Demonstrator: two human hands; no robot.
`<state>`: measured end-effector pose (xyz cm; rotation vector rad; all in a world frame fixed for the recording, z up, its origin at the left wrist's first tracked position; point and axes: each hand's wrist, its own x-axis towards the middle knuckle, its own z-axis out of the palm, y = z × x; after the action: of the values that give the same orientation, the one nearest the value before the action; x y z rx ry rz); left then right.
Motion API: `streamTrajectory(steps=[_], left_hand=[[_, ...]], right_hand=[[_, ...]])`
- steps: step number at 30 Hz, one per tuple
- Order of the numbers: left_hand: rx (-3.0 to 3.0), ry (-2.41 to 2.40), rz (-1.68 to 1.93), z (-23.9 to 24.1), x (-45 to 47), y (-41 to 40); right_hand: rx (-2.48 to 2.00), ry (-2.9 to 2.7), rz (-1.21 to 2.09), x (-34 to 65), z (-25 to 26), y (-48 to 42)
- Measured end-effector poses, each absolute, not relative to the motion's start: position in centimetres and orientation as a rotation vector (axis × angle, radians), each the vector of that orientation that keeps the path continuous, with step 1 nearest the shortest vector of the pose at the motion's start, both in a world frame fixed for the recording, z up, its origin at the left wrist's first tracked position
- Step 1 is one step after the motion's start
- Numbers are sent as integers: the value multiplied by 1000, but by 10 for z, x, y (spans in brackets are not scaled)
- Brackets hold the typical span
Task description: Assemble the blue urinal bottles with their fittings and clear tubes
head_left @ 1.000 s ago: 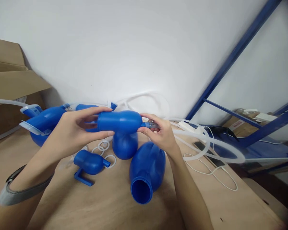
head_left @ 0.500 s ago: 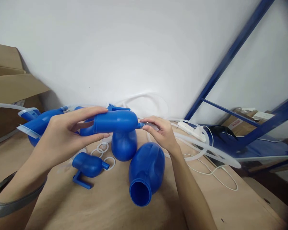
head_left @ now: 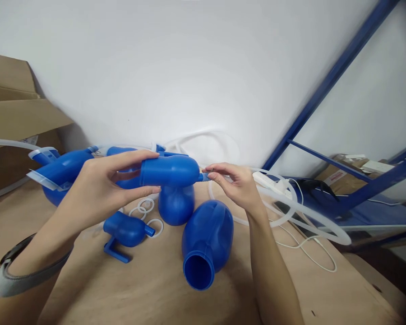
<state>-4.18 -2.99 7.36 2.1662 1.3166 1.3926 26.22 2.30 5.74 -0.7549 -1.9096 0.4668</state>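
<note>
Gripping a blue plastic bulb (head_left: 169, 170) above the bench (head_left: 149, 293), the left hand (head_left: 98, 192) wraps its wide end, and the right hand (head_left: 238, 187) pinches its nozzle tip (head_left: 205, 176). A wall (head_left: 189, 67) stands close behind and a shelf frame (head_left: 325, 85) to the right, with bare wood nearest. Directly below lie three more blue pieces: a small bulb (head_left: 125, 229), a round vessel (head_left: 176, 205) and a wide-mouthed bottle (head_left: 208, 237).

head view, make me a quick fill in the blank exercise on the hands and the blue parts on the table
The left hand holds a bulb coloured ___.
The right hand pinches its nozzle, and a grey band circles the ___ wrist.
The bottle lies on its ___ on the table.
Missing words: blue, left, side.
</note>
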Motion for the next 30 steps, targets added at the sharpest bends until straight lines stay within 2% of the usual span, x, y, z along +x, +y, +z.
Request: streamTrajectory(steps=[4, 9, 15, 22, 30], left_hand=[[2159, 1315, 1407, 72, -41, -31], [2169, 1335, 1455, 74, -38, -36], [2125, 1292, 1482, 74, -36, -40], [2395, 1133, 1675, 80, -36, -48], [2360, 1416, 1553, 74, -31, -67]], right_hand=[[-683, -2072, 447, 257, 59, 19], [-850, -2018, 477, 246, 55, 18], [-784, -1879, 263, 241, 53, 14], [-755, -1860, 266, 247, 62, 9], [-875, -1725, 389, 245, 69, 6]])
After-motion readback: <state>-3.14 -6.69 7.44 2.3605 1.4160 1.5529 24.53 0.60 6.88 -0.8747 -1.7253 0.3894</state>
